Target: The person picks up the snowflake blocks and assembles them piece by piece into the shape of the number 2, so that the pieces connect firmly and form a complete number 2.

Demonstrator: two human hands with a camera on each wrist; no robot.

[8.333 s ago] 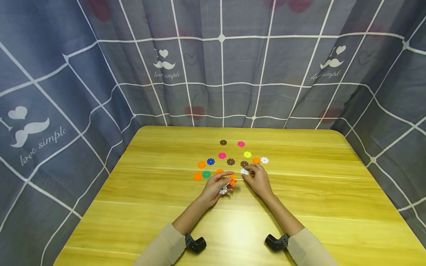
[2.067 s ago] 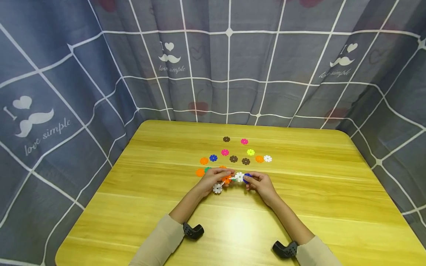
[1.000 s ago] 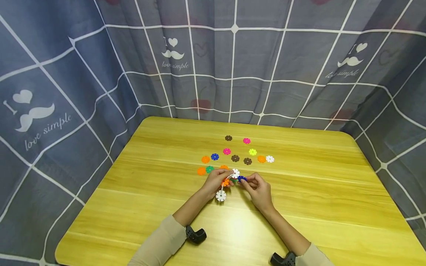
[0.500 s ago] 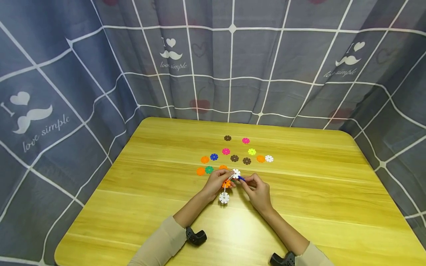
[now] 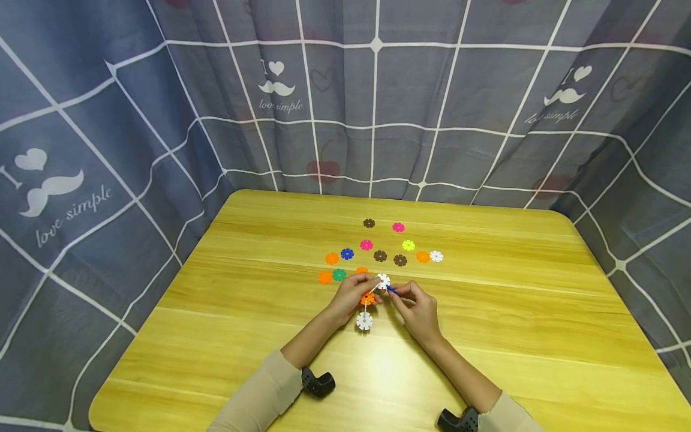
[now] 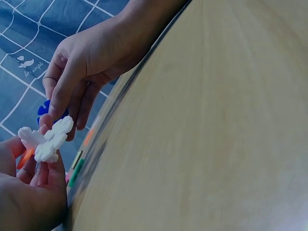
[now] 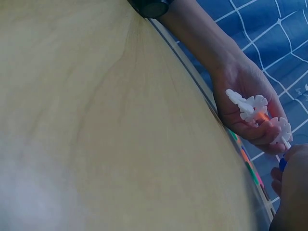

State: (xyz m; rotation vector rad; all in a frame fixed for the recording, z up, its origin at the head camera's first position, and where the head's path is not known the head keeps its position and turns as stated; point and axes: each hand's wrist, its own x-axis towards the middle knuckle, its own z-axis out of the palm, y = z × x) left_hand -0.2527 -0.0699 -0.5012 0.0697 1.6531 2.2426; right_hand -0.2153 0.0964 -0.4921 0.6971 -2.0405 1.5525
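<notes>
Chain pinched by L hand, blue disc by R hand, fingers nearly closed; disc prob. best held square, pushed gently.

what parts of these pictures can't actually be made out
Head view: the left hand covers part of an orange, round, notched plastic disc behind it.
Head view: too small to tell whether the blue, round, notched plastic disc is locked into the white, round, notched plastic disc beside it.
Right wrist view: the right hand hides most of the blue disc.
Left wrist view: the left edge crops the left hand.
</notes>
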